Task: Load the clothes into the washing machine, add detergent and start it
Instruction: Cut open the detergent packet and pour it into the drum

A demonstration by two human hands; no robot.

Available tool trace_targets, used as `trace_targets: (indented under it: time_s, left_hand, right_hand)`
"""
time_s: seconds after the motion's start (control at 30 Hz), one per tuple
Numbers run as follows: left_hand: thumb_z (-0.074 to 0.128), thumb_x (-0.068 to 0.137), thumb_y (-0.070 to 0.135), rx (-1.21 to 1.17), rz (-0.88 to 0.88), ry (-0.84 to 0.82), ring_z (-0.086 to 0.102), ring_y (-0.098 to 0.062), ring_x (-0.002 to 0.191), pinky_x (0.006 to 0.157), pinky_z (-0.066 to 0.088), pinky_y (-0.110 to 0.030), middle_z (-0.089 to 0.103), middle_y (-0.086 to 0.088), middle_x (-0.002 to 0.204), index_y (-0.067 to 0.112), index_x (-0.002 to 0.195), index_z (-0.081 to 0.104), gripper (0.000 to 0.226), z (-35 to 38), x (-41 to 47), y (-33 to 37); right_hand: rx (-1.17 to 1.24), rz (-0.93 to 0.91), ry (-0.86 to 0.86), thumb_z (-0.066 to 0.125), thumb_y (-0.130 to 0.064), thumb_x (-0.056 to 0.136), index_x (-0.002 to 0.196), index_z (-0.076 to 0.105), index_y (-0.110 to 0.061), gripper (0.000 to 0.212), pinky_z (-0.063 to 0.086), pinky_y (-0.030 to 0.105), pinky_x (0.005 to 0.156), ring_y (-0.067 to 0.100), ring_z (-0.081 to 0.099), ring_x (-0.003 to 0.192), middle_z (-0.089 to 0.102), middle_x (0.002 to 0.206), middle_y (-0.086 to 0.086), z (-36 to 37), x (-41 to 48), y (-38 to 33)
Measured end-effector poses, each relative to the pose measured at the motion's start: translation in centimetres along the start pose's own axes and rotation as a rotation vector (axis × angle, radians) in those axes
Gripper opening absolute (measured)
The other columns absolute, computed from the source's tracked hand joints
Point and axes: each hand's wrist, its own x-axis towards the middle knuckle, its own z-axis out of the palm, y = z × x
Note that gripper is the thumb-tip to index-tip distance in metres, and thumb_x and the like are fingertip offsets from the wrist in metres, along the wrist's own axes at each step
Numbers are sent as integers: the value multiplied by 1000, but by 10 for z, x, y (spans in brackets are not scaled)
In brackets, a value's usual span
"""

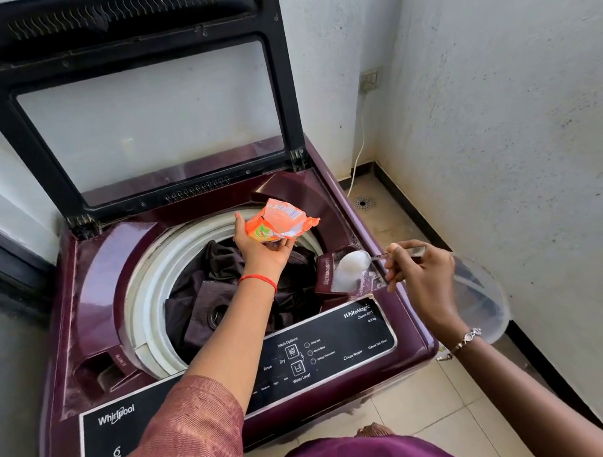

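Right hand (423, 274) nearest, pinching spoon (381, 256) handle, long axis pointing left at detergent drawer (325, 275). 1 heaped spoonful hangs directly over it, white powder (345, 278) piled inside. Left hand (261, 248) further in, gripping torn orange packet (279, 222) above drum (143, 277). Dark clothes (223, 292) loaded below. Lid (138, 108) up behind. Next, likely: tip spoon leftward.

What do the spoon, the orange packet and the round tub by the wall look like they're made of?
Spoon: probably metal, polished; its handle glints. Orange packet: thin glossy plastic film, crinkled with a torn edge. Round tub: translucent plastic, likely; the floor shows through its wall.
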Motion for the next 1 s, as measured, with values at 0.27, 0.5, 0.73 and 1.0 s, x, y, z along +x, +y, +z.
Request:
trace_targets:
  time_s: [0.27,0.5,0.73,1.0]
  left_hand:
    - [47,88,55,-18,-5,-30,52,-33,105,93,45,-48,56,-14,100,8,108,55,52,3,0,6]
    - [49,87,55,2,10,-20,56,-32,91,91,47,-48,56,-15,105,8,114,54,54,5,-6,8]
    - [45,90,54,68,18,-65,55,-31,85,85,47,-45,56,-15,97,6,90,58,50,14,-18,9]
    - [39,89,58,106,10,-92,56,-29,102,72,48,-38,56,-15,122,5,121,55,64,30,-40,19]
  right_hand:
    - [-537,-389,-298,58,-10,89,81,66,3,17,49,42,60,24,57,63,66,72,13,9,-3,-7]
    - [-359,-474,-147,60,-9,88,84,67,-1,11,50,39,47,22,58,48,64,62,10,3,6,-41]
    - [1,-494,-241,61,-9,86,84,67,-5,8,51,24,46,13,58,48,63,59,1,11,17,-99]
    - [-426,-703,-463,60,-10,86,92,68,3,16,48,15,63,5,60,67,68,82,9,43,18,-101]
